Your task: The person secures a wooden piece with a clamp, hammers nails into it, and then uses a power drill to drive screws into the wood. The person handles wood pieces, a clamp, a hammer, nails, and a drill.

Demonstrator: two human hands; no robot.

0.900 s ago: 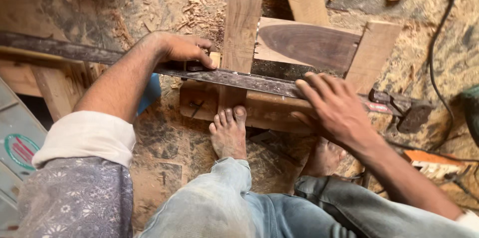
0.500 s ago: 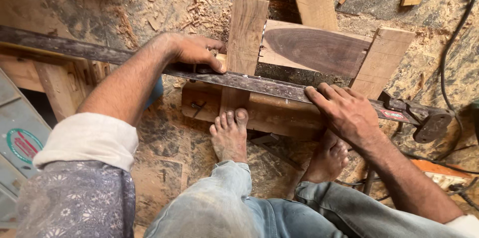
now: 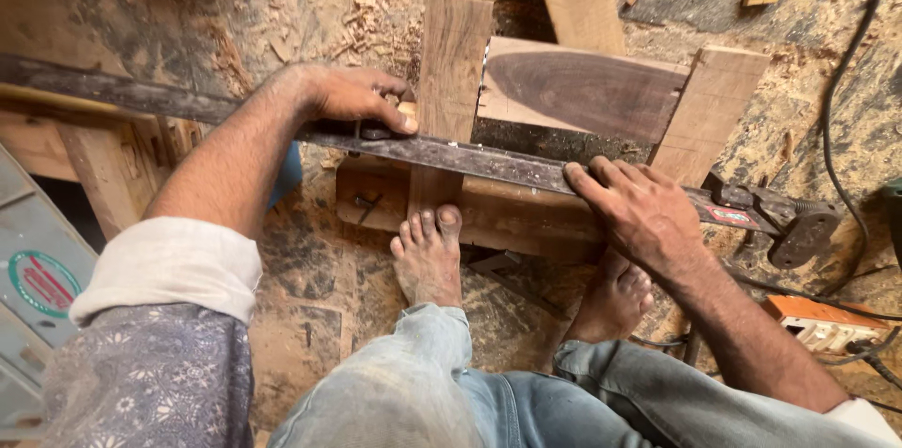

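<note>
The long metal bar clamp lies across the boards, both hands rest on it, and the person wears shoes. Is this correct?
Not quite: the head view shows bare feet, not shoes. The left hand and right hand do rest on the bar clamp lying across the boards.

Left hand (image 3: 352, 96) at 11 o'clock of the view, palm down, knuckles raised, fingers (image 3: 399, 121) curled and pressing downward, thumb tucked out of sight. Left forearm bare, running from 8 o'clock up toward the wrist, elbow bent, pale sleeve rolled above it. Right hand (image 3: 639, 213) at 3 o'clock, palm down and flat, 4 fingers (image 3: 587, 180) spread and stretched toward 10 o'clock, thumb lying alongside. Right forearm bare, reaching in from 5 o'clock, wrist nearly straight. Both hands well apart, neither gripping with a closed fist. 2 bare feet below, left at 6 o'clock, right at 4 o'clock, knees in jeans drawn close.
</note>
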